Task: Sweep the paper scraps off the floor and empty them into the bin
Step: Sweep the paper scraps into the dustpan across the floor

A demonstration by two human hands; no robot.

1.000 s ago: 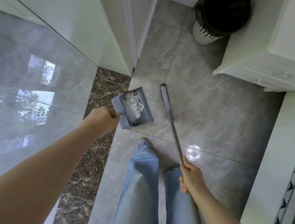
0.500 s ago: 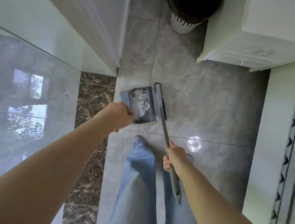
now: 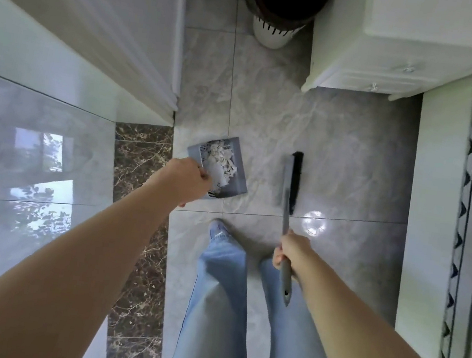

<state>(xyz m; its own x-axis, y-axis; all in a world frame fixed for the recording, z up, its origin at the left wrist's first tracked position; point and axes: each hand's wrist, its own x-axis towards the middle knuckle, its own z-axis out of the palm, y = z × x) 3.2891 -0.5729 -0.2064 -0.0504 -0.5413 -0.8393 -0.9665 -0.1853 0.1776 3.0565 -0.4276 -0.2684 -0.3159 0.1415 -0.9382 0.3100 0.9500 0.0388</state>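
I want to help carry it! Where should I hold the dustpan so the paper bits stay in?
Hold the dustpan by the handle end nearest you, where the left hand grips it now, reaching from behind. The paper scraps are heaped inside it, so tipping it would probably spill them.

Bare forearms, no sleeves in view — loose light-blue jeans [image 3: 210, 311] — what looks like a pale shoe [image 3: 217, 227].
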